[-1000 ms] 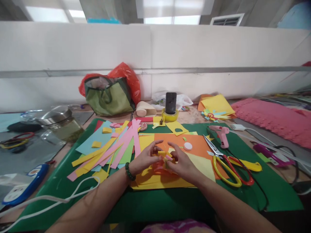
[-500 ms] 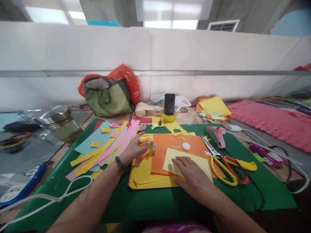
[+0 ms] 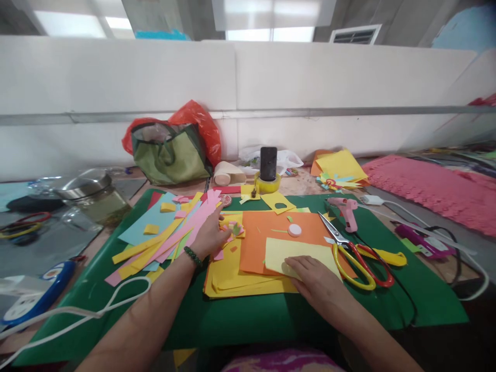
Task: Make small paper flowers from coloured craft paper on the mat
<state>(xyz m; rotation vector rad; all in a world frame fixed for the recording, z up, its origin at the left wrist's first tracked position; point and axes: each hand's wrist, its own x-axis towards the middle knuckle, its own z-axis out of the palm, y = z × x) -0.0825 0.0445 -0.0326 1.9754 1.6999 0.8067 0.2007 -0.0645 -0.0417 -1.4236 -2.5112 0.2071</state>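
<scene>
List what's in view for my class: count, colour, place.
mat: 1, green, centre
sheets: several, yellow and orange, centre
pale sheet: 1, yellowish, centre
bits: several, mixed, centre
strips: many, multicoloured, left
disc: 1, whitish, centre
scissors: 1, red and yellow, right
glue gun: 1, pink, right
phone: 1, black, back
tape: 1, yellow, under phone
bag: 1, green, back left
jar: 1, clear, left
cloth: 1, pink, far right
left grip: 1, bare, by bits
right grip: 1, bare, on pale sheet

Single head-worn view, wide, looking forward and slightly down over a flat, dark green sheet (image 3: pixel 217 323). Left bare hand (image 3: pixel 211 236) and right bare hand (image 3: pixel 318 281) at close range, below frame centre. Smooth white panel wall (image 3: pixel 310 77) farther off, bright pale windows (image 3: pixel 292 34) at top edge.
</scene>
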